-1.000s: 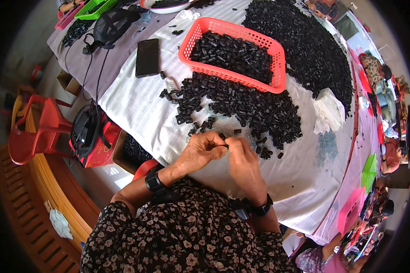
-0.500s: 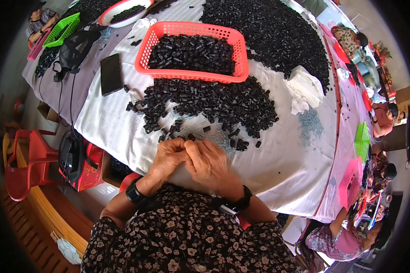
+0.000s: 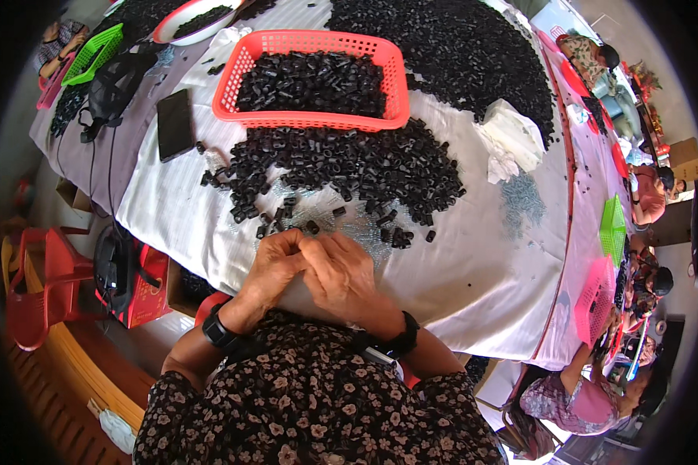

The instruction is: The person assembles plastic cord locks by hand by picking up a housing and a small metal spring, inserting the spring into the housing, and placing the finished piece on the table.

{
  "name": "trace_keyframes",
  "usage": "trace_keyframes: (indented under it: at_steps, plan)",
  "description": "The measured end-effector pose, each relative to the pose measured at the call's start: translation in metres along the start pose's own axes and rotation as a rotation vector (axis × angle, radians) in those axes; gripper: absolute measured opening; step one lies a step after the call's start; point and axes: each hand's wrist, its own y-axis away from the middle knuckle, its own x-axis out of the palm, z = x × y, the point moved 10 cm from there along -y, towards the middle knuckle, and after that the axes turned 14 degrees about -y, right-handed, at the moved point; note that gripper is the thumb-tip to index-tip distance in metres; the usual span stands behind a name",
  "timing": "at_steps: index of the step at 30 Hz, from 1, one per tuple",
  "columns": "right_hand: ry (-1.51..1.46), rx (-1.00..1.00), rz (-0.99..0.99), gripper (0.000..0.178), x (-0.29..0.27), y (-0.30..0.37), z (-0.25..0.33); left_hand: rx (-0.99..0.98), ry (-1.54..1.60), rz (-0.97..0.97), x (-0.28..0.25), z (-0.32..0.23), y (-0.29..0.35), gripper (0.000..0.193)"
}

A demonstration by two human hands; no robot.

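My left hand (image 3: 273, 263) and my right hand (image 3: 337, 273) meet at the near edge of the table, fingertips pinched together. Whatever lies between the fingers is hidden. Just beyond them spreads a loose heap of small black plastic pieces (image 3: 357, 163), short and tube-like. Small clear or silvery bits (image 3: 326, 213) lie scattered between the heap and my fingers. Behind the heap stands a red perforated basket (image 3: 310, 120) filled with more black pieces.
A black phone (image 3: 175, 125) lies left of the basket. Crumpled white plastic (image 3: 513, 136) and a patch of silvery bits (image 3: 523, 200) are at the right. A large black pile (image 3: 457, 54) covers the far table. Other people sit along the right side; a red chair (image 3: 46, 287) stands left.
The whole view has shifted slightly, so the table things appear a little further left and up. My hands stay pinched together in about the same place.
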Motion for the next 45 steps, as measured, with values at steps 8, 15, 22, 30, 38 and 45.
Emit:
trace_keyframes:
  at_steps: [8,15,22,30,38,45]
  plan:
    - [-0.086,0.328,-0.15,0.028,-0.051,0.016,-0.049,0.149,-0.072,-0.147,-0.036,-0.027,-0.007,0.01]
    - [0.078,0.302,-0.108,0.008,-0.064,0.035,-0.06,0.261,-0.093,-0.101,-0.058,-0.056,-0.016,0.028]
    - [0.052,0.183,0.048,0.005,-0.016,0.024,-0.04,0.289,-0.115,-0.156,-0.081,-0.064,-0.015,0.027]
    - [0.261,0.013,0.272,0.003,0.025,0.021,-0.027,0.321,-0.15,-0.293,-0.112,-0.066,-0.019,0.026]
    - [0.069,0.147,0.094,0.012,0.009,0.026,-0.04,0.39,-0.279,-0.394,-0.124,-0.105,-0.037,0.026]
    - [-0.036,0.177,-0.045,0.017,-0.004,0.03,-0.047,0.556,-0.439,-0.53,-0.125,-0.165,-0.074,0.044]
